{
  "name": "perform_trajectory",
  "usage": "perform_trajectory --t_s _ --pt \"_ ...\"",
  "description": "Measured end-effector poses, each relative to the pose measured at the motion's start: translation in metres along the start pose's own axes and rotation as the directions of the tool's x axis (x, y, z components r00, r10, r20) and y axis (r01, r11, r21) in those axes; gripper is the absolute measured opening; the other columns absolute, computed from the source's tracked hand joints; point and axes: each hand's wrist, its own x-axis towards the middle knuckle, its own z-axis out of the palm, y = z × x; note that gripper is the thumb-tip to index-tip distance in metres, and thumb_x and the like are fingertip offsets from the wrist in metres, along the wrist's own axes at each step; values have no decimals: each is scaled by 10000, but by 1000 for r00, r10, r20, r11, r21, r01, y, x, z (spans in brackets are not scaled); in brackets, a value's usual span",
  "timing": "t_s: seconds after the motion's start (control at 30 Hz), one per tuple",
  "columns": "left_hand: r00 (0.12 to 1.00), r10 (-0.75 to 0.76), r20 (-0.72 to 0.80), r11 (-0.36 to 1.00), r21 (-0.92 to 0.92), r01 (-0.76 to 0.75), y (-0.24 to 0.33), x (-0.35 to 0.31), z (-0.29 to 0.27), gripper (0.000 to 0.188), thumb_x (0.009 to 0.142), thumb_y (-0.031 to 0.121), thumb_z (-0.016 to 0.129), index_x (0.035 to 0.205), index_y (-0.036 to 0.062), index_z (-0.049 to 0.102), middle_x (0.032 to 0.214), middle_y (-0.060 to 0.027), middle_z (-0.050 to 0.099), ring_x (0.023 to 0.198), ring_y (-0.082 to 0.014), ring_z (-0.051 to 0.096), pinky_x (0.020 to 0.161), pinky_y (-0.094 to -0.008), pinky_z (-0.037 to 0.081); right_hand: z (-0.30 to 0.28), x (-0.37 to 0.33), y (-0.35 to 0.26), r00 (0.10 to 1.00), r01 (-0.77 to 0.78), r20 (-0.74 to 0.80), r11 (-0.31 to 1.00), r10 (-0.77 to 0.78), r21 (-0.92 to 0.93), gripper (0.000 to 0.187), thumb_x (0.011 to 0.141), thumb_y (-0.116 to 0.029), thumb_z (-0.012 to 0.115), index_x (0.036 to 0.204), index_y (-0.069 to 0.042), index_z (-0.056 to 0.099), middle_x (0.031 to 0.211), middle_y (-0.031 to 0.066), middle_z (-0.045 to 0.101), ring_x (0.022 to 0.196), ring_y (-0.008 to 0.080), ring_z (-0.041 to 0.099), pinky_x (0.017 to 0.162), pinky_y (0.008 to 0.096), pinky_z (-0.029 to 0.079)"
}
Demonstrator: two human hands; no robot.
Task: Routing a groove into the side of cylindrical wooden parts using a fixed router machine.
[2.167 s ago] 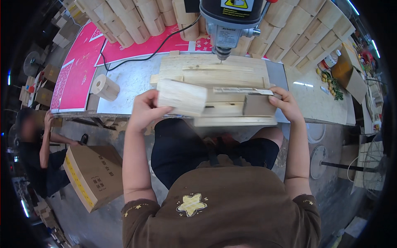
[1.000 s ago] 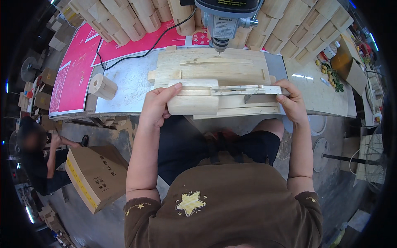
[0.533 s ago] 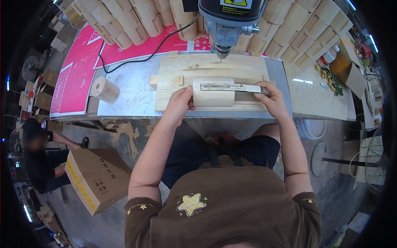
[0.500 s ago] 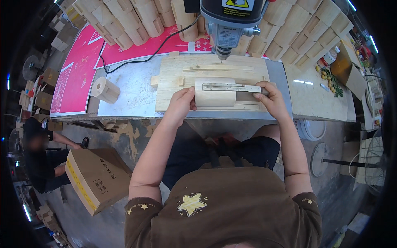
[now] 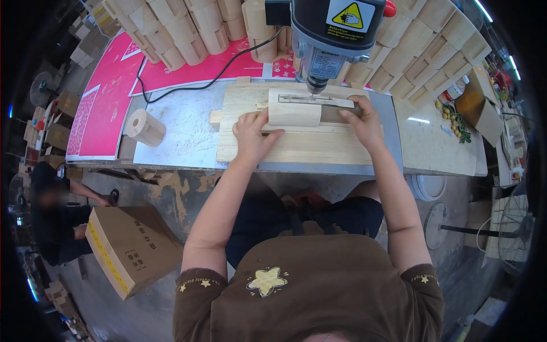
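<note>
A pale wooden cylinder (image 5: 293, 117) lies on its side on a wooden board, below the drill press (image 5: 333, 48). Along its top runs a narrow slotted strip (image 5: 343, 103) that sticks out past the cylinder's right end. The drill chuck (image 5: 315, 85) hangs just over this strip; whether the bit touches it I cannot tell. My left hand (image 5: 253, 132) grips the cylinder's left end, fingers at the edge and thumb along the near side. My right hand (image 5: 363, 121) is closed around the strip's protruding right end, thumb on the near side.
Stacked wooden cylinders (image 5: 176, 34) line the table's back on both sides. One holed cylinder (image 5: 146, 127) stands at the left. A black cable (image 5: 208, 86) crosses pink printed sheets (image 5: 102, 108). Fruit (image 5: 450, 117) lies at right. A person handles a carton (image 5: 134, 248) at lower left.
Both hands have moved the cylinder and strip away from me, under the drill chuck. My left thumb has spread along the near side. The wooden board shows more of its near part.
</note>
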Motion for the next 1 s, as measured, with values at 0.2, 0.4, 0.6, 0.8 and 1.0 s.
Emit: perform_trajectory --t_s 0.2,0.4,0.6,0.8,1.0 --pt "997 30 66 999 -46 -27 -13 8 -3 482 601 296 778 1033 143 630 868 -11 583 929 -234 483 846 -381 336 -10 3 -17 988 -80 142 988 61 129 585 755 -100 701 1264 -78 414 1140 81 471 1107 199 427 925 306 362" --pt "993 50 110 994 -98 -39 -17 9 2 554 619 321 765 1133 185 608 757 31 518 829 -187 451 797 -353 290 -64 89 -100 954 265 -199 942 -225 206 443 812 -210 643 1193 -52 483 1034 94 560 935 187 538 726 290 454" --pt "994 77 73 991 -114 -68 -10 14 -2 373 588 246 783 902 103 642 722 -37 539 747 -250 508 685 -376 394 -63 127 -171 984 109 -130 989 -122 -103 323 862 -332 555 794 -17 577 632 34 535 578 144 524 540 285 415" --pt "996 54 73 992 -114 -45 -10 12 -5 350 603 236 778 899 105 645 713 -54 535 726 -258 510 662 -377 402 -61 49 -181 888 355 -48 749 -457 -559 158 879 -152 535 887 -12 606 668 66 557 622 107 511 588 233 405" --pt "995 51 82 990 -139 -39 -9 13 -4 366 604 215 780 928 106 648 712 -62 531 708 -256 513 648 -376 408 -27 -3 -145 851 398 -181 829 -494 -393 87 778 -75 623 758 -3 577 639 106 535 530 205 509 495 286 395"
